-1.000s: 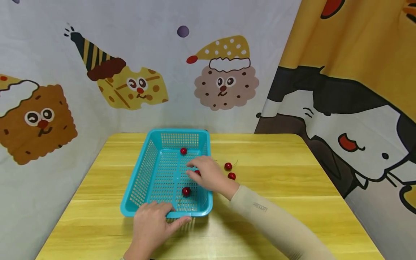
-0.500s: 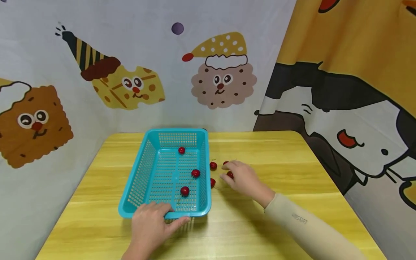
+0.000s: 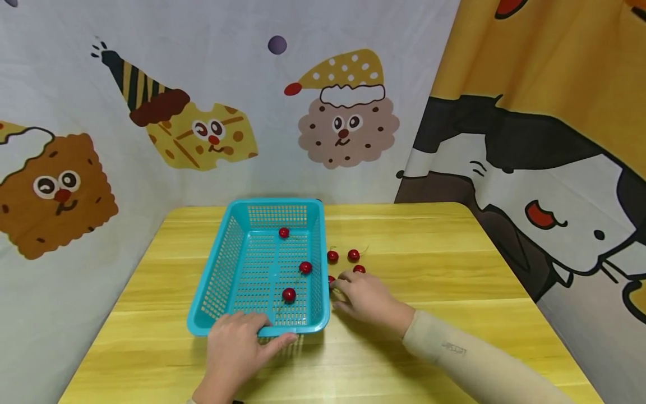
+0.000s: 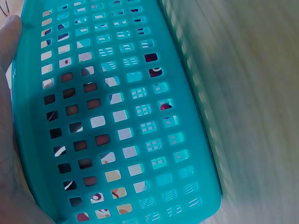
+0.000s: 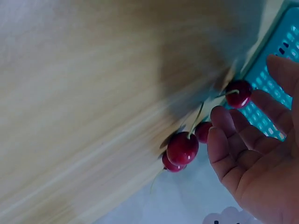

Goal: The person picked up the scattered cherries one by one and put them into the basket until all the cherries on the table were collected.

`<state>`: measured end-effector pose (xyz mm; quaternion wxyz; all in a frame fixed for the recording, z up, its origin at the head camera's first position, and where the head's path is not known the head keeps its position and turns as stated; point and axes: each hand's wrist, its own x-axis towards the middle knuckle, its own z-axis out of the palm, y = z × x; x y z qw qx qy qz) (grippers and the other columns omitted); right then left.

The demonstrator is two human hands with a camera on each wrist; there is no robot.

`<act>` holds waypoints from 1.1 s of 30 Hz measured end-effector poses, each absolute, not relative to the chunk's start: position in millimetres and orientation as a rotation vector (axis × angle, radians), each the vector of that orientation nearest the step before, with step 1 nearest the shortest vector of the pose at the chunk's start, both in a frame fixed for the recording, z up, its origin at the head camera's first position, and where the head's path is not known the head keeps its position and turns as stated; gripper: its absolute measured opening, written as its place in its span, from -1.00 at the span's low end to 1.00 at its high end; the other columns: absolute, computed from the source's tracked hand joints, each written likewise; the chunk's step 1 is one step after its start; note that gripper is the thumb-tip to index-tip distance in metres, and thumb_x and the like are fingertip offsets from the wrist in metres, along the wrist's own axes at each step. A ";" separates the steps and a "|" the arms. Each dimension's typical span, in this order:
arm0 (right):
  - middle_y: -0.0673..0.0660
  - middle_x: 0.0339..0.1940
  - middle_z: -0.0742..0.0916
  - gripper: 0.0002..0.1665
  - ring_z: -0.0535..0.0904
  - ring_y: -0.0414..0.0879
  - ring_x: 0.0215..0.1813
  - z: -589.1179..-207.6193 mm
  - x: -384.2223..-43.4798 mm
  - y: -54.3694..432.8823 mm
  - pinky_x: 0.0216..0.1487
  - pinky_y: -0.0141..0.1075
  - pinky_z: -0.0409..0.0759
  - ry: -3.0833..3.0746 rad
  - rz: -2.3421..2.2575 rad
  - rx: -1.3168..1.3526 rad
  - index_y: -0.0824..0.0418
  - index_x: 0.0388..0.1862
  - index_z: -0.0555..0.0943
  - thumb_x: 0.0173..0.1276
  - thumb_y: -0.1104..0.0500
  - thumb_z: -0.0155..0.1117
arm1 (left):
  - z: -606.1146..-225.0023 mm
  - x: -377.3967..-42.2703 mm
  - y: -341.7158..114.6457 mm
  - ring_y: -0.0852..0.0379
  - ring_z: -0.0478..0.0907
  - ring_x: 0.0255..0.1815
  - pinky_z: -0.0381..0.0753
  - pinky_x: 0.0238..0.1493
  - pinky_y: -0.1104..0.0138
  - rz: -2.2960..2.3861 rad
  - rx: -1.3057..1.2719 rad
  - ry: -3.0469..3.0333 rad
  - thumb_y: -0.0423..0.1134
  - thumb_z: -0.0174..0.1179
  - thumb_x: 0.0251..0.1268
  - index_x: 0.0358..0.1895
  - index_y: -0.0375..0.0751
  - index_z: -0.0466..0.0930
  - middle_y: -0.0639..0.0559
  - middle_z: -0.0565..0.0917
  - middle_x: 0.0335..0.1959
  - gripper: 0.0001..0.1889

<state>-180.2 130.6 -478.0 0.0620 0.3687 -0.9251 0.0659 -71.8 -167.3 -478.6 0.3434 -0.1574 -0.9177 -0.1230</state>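
A blue plastic basket [image 3: 195,303] stands on the table, its near rim held by my left hand [image 3: 234,348]. The fingers go over the rim and the thumb lies along it; in the left wrist view only part of this hand shows beside the basket's perforated wall [image 4: 117,116]. My right hand [image 3: 370,300] is just right of the basket, its fingertips at a cherry [image 5: 238,93] by the wall. Thumb and index finger are apart, not closed round it. Inside the basket lie three cherries, including a near one [image 3: 289,295], a middle one [image 3: 305,267] and a far one [image 3: 284,232].
Beyond the right hand, more stemmed cherries lie on the wooden table [image 3: 429,241]: one near the basket [image 3: 332,256], one farther right [image 3: 354,255] and one close to the knuckles [image 3: 359,269]. A cartoon-printed cloth [image 3: 212,56] hangs behind the table.
My right hand has moved from over the basket to the cherries on the table, then nearer the basket's right wall. A cherry now lies uncovered in the basket's middle. The left hand stays put.
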 end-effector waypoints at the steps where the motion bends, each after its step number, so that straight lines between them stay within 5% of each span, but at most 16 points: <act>1: 0.09 0.03 0.81 -0.54 0.76 -0.01 -0.05 -479.4 -180.0 130.1 -0.02 -0.09 0.76 -2.784 0.196 1.122 0.06 0.18 0.74 0.40 -0.08 0.53 | -478.7 -71.9 -167.1 0.20 0.54 -0.62 0.45 -0.48 0.32 -0.321 -0.410 -2.384 0.70 0.17 0.09 -0.58 0.13 0.59 0.29 0.65 -0.65 -0.31; 9: 0.06 0.00 0.78 -0.61 0.75 -0.03 -0.07 -481.7 -182.0 124.5 0.01 -0.11 0.76 -2.713 0.258 1.092 0.08 0.11 0.70 0.39 0.00 0.55 | -478.7 -71.4 -167.8 0.19 0.54 -0.61 0.46 -0.47 0.32 -0.322 -0.411 -2.393 0.70 0.19 0.08 -0.57 0.14 0.60 0.28 0.66 -0.65 -0.32; 16: 0.11 0.20 0.79 -0.58 0.77 0.02 0.18 -482.1 -191.8 114.0 0.22 -0.08 0.75 -2.757 0.235 1.129 0.13 0.24 0.71 0.47 0.07 0.49 | -479.7 -71.6 -166.2 0.17 0.54 -0.61 0.48 -0.47 0.29 -0.328 -0.414 -2.389 0.73 0.11 0.12 -0.58 0.13 0.58 0.27 0.65 -0.65 -0.28; 22: 0.10 -0.10 0.82 -0.76 0.77 -0.02 -0.07 -482.0 -194.1 118.8 0.02 -0.15 0.78 -2.774 0.239 1.179 0.16 0.06 0.77 0.46 0.19 0.48 | -480.4 -72.0 -163.8 0.18 0.52 -0.61 0.47 -0.47 0.30 -0.325 -0.418 -2.387 0.75 0.02 0.17 -0.58 0.13 0.57 0.27 0.64 -0.66 -0.25; 28: 0.14 -0.09 0.82 -0.66 0.80 0.01 -0.12 -431.1 -213.6 121.5 -0.08 -0.11 0.80 -2.630 0.405 0.963 0.22 0.10 0.73 0.38 0.23 0.54 | -478.2 -73.8 -166.2 0.17 0.52 -0.63 0.45 -0.49 0.30 -0.334 -0.430 -2.359 0.69 0.21 0.05 -0.58 0.11 0.58 0.25 0.65 -0.67 -0.31; 33: 0.13 0.02 0.83 -0.62 0.81 -0.02 -0.06 -392.0 -216.6 95.6 -0.06 -0.15 0.80 -2.494 0.510 0.992 0.21 0.20 0.69 0.47 0.15 0.49 | -479.0 -74.4 -168.6 0.18 0.50 -0.64 0.44 -0.50 0.30 -0.337 -0.438 -2.343 0.71 0.15 0.11 -0.59 0.10 0.56 0.25 0.63 -0.68 -0.29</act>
